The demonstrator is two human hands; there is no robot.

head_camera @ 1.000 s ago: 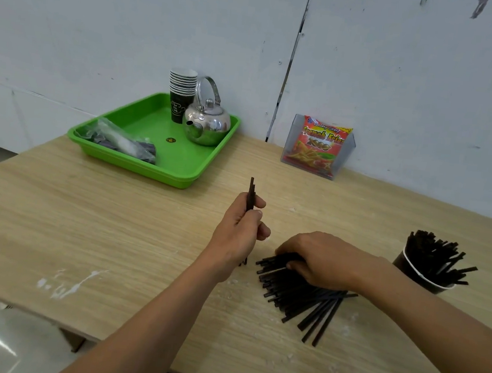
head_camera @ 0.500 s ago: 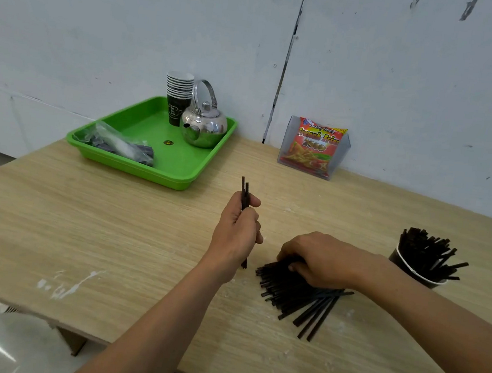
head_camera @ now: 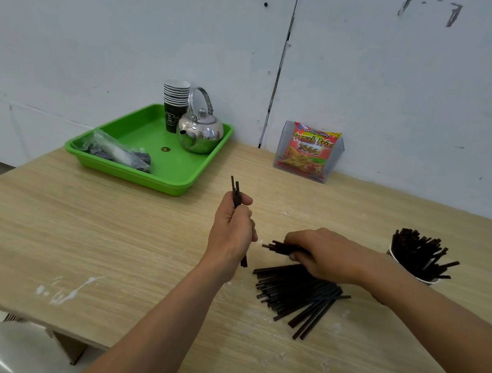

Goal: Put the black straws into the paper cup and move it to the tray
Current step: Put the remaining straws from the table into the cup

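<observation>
Black straw pile (head_camera: 297, 292) lies well apart from tray (head_camera: 150, 133).

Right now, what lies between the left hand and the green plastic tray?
Head view: only bare wooden table between left hand, holding black straws, and green plastic tray.

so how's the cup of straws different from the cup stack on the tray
The straw cup is one cup crammed with black straws; the cup stack is several nested cups with no straws. The straw cup sits on the table, far right; the cup stack stands on the tray beside the kettle. Both have white rims.
</observation>
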